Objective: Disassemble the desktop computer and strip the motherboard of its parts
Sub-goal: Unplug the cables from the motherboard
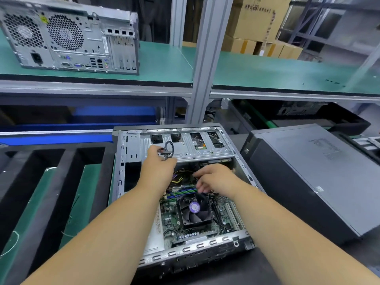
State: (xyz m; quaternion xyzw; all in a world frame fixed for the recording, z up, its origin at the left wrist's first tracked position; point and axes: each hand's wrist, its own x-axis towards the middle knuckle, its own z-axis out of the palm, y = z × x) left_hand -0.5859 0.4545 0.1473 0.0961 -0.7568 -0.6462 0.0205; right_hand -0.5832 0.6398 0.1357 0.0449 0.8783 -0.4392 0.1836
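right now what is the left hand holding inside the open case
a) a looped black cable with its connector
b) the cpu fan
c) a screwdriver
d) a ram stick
a: the left hand grips a looped black cable up by the metal drive bay, while the cpu fan sits untouched lower down on the motherboard.

no wording is coming through clearly enough to read. the cardboard box (257,15) sitting at the far right is carrying dark printed characters, too blurred to make out. the round purple sticker (194,207) on the cooler fan (194,210) in the near open case is showing print too small to read. the yellow label (44,19) on the far left tower (70,36) is staying illegible too.
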